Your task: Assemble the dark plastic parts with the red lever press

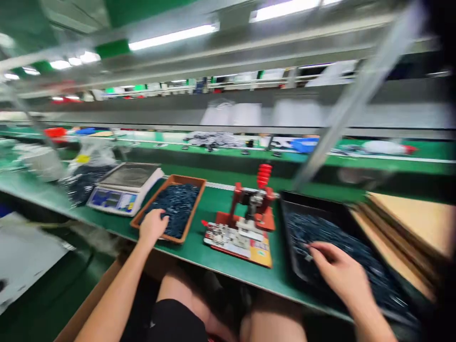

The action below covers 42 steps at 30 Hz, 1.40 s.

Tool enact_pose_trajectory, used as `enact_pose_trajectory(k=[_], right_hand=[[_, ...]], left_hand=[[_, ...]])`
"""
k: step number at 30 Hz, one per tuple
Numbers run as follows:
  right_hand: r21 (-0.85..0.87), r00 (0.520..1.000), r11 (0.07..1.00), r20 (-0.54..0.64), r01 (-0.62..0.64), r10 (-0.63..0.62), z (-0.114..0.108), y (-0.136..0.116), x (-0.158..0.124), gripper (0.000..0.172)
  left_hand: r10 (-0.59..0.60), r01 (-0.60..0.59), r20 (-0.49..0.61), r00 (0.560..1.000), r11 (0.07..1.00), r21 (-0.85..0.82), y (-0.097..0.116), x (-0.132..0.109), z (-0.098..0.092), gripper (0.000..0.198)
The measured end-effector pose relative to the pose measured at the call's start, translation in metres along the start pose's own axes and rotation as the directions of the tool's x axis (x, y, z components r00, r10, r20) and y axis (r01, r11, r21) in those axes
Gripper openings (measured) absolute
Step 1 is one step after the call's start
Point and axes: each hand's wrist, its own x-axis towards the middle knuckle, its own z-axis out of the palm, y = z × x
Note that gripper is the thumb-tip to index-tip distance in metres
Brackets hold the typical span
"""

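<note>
Currently the lever press is standing btwn your two hands on the green surface, its base lying lengthwise approx. L–R, red handle pointing up. L of the press, you're holding your L hand over the brown tray w/ dark pcs, fingers bent; can't tell if gripping any. R of the press, your R hand is hovering over the black tray, also w/ pcs, thumb & fingertips close tog.; grip's too blurred to tell. Neither's clearly sitting nearer the press.
</note>
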Motion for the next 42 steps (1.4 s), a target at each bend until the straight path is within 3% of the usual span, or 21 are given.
enact_pose_trajectory(k=[2,6,10,13,15,17,20,23,27,28,30,32,34,39,42], right_hand=[[0.068,0.999,0.997,-0.001,-0.035,0.035,-0.019,0.005,-0.008,0.040],[0.180,0.997,0.984,-0.076,0.015,-0.002,-0.014,-0.008,-0.015,0.032],[0.287,0.997,0.957,-0.073,0.046,-0.026,-0.003,-0.030,-0.023,0.030],[0.321,0.996,0.943,-0.040,0.092,-0.084,0.008,-0.050,-0.035,0.026],[0.348,0.992,0.931,0.007,0.114,-0.124,0.021,-0.063,-0.045,0.025],[0.388,0.982,0.915,0.102,0.111,-0.162,0.038,-0.073,-0.057,0.023],[0.425,0.956,0.903,0.236,0.058,-0.173,0.068,-0.074,-0.069,0.024],[0.390,0.968,0.920,0.218,0.028,-0.122,0.092,-0.060,-0.074,0.027],[0.409,0.988,0.912,0.129,0.024,-0.084,0.102,-0.043,-0.074,0.030],[0.439,0.988,0.898,0.133,0.013,-0.079,0.101,-0.042,-0.075,0.031],[0.510,0.985,0.859,0.165,-0.045,-0.046,0.100,-0.041,-0.075,0.033],[0.581,0.980,0.802,0.200,-0.140,0.026,0.099,-0.043,-0.076,0.036],[0.616,0.973,0.760,0.206,-0.208,0.100,0.100,-0.045,-0.076,0.038],[0.567,0.982,0.802,0.135,-0.188,0.134,0.106,-0.042,-0.077,0.035],[0.603,0.974,0.766,0.156,-0.225,0.163,0.108,-0.038,-0.078,0.040]], left_hand=[[0.003,-0.006,-0.034,0.999,0.997,-0.078,-0.011,0.011,0.011,0.027],[-0.027,-0.052,-0.213,0.977,0.933,-0.357,-0.027,0.017,0.022,0.027],[-0.176,-0.045,-0.195,0.965,0.619,-0.784,-0.023,0.011,0.012,0.051],[-0.252,-0.041,-0.142,0.957,0.370,-0.928,-0.003,0.000,-0.003,0.059],[-0.189,-0.068,-0.115,0.975,0.237,-0.969,0.018,-0.013,-0.011,0.062],[-0.072,-0.034,-0.047,0.996,0.174,-0.984,0.041,-0.030,-0.013,0.060],[0.157,0.061,0.099,0.983,0.232,-0.971,0.076,-0.053,-0.003,0.052],[0.333,0.108,0.217,0.918,0.317,-0.942,0.107,-0.068,0.019,0.045],[0.357,0.171,0.368,0.858,0.478,-0.862,0.143,-0.070,0.044,0.028],[0.364,0.124,0.368,0.856,0.546,-0.829,0.150,-0.069,0.047,0.022],[0.429,-0.098,0.273,0.861,0.666,-0.739,0.162,-0.065,0.052,0.015],[0.541,-0.370,0.135,0.830,0.715,-0.593,0.170,-0.060,0.055,0.012],[0.616,-0.525,0.076,0.784,0.724,-0.448,0.176,-0.056,0.059,0.012],[0.682,-0.618,0.117,0.722,0.712,-0.334,0.187,-0.049,0.069,0.015],[0.735,-0.690,0.136,0.665,0.674,-0.265,0.193,-0.051,0.073,0.013]])
